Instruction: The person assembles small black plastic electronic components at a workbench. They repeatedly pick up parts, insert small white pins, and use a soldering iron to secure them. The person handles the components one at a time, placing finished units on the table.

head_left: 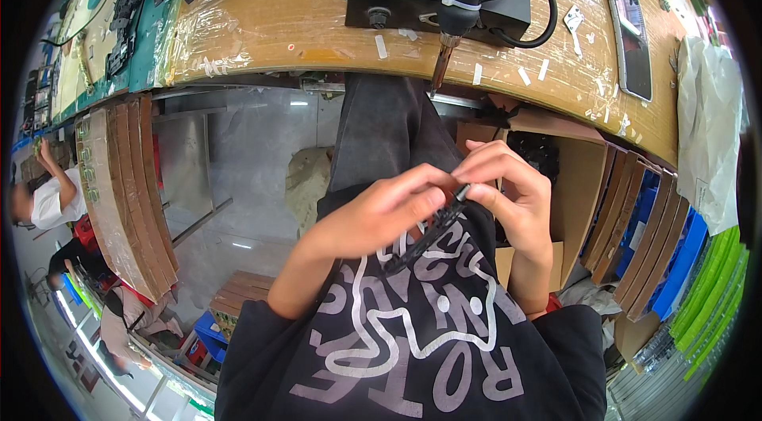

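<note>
Black shirt cloth (413,326), soft and printed with pale shapes, is nearest, and the black plastic part (432,232) sits in front of it, between my hands. From the left comes stacked cardboard (131,191), brown, flat and stiff. Next, my left hand (385,213), slightly blurred, curls close beside the part; I cannot tell whether its hidden fingers clamp it. The part looks slim, hard and ridged, slanting up rightward to my right hand (512,191), which pinches its upper end narrowly. I judge this step to be fingertip work there; the next move calls for steady support and light pressure. Farther right are a glossy, flat phone (631,44) and a crumpled, filmy bag (706,135).
</note>
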### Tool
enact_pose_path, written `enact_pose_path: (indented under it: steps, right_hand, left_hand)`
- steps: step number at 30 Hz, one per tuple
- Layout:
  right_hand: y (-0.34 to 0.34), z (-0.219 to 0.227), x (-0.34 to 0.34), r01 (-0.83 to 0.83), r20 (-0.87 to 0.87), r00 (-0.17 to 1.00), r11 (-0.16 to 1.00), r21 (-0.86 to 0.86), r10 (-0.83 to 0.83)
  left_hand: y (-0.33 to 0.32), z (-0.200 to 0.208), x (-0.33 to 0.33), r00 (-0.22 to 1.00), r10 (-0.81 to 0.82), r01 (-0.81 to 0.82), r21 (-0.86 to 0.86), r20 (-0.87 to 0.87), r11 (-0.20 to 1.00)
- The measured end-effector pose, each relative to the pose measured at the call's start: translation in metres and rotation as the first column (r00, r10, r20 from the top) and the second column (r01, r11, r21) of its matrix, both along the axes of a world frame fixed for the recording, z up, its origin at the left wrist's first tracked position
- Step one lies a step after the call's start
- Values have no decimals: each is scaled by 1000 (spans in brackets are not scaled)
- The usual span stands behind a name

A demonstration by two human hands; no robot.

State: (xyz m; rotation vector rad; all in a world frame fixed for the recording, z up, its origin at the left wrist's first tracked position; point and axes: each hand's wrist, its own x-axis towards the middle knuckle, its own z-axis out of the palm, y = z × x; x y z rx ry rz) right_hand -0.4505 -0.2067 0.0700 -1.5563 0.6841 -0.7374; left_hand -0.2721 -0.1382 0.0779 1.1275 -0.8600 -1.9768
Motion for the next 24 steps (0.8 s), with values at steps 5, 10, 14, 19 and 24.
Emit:
enact_pose_path:
  steps: [5, 10, 14, 19, 24]
  right_hand:
    - [-2, -8, 0, -134, 258, 958, 991, 22, 124]
    - [2, -16, 8, -133, 316, 943, 989, 57, 109]
    - [4, -19, 10, -119, 291, 953, 989, 91, 88]
    - [13, -20, 16, 112, 289, 936, 951, 288, -199]
    - [7, -13, 15, 125, 390, 914, 992, -13, -110]
  left_hand:
    - [4, -34, -7, 852, 34, 33, 118, -523, 992]
    - [2, -27, -16, 718, 151, 52, 269, -679, 962]
    - [2, -24, -10, 800, 195, -26, 292, -568, 956]
    - [-3, -20, 7, 908, 320, -274, 195, -271, 942]
    - [-5, -17, 8, 879, 410, -369, 196, -245, 909]
